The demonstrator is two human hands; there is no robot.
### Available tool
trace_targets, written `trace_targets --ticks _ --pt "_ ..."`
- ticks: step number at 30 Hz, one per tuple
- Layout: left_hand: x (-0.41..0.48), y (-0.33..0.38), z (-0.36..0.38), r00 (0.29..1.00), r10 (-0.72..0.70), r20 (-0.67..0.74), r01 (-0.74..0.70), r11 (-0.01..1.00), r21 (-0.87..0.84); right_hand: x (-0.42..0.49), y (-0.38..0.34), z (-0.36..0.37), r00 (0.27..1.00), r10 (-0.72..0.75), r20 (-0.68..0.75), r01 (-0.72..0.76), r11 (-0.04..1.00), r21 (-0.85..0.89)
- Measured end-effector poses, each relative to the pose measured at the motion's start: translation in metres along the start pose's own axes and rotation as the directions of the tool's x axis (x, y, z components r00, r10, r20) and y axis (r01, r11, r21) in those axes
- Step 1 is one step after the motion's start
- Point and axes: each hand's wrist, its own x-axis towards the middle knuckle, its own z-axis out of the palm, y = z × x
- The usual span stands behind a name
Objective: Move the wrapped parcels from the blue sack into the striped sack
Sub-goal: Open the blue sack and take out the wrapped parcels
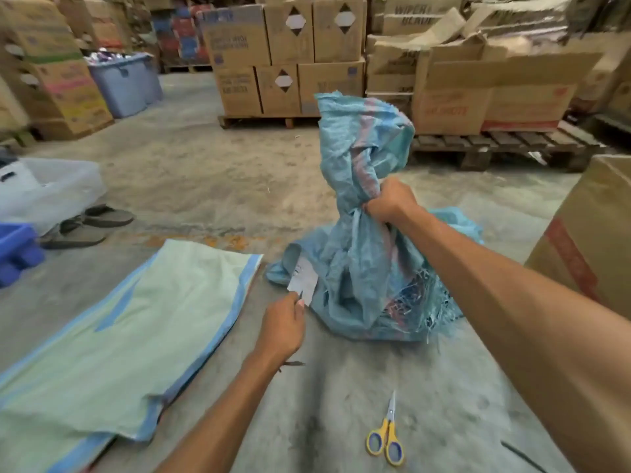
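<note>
A cardboard box (415,15) high in the back stack read "WIPER" over what looked like "BLADE". Print on the other cartons (239,39) was too blurred to read, as was the writing on the white tag (304,279) on the blue sack (355,268).

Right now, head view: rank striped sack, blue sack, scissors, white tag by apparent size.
1. striped sack, flat, cut off by the frame edge.
2. blue sack, bunched, so true size unsure.
3. scissors.
4. white tag; scissors lie nearer the camera, so this pair is unsure.
</note>
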Motion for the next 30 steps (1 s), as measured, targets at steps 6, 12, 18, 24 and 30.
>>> trace_targets --ticks 6,12,18,24,30 --pt "-0.102 -0.071 0.068 0.945 -0.199 0.260 0.199 0.980 0.028 -0.012 -0.004 0.038 0.994 -0.033 0.103 0.054 0.975 -0.214" --pt "-0.129 -0.082 0.082 0.915 -0.231 0.331 0.163 0.961 0.222 -0.015 -0.007 0.044 0.991 -0.048 0.121 0.077 0.967 -0.243" --pt "-0.125 -0.059 0.070 0.835 -0.248 0.490 -0.045 0.858 0.511 -0.023 -0.003 0.029 0.989 0.004 0.150 0.035 0.965 -0.260" --pt "-0.096 -0.031 0.051 0.717 -0.316 0.621 -0.073 0.853 0.518 -0.034 -0.007 0.009 0.996 0.069 0.063 -0.054 0.977 -0.208" --pt "-0.016 -0.023 -0.003 0.861 -0.190 0.472 -0.014 0.918 0.395 -0.060 -0.029 0.007 0.812 -0.439 -0.384 0.269 0.866 -0.421"
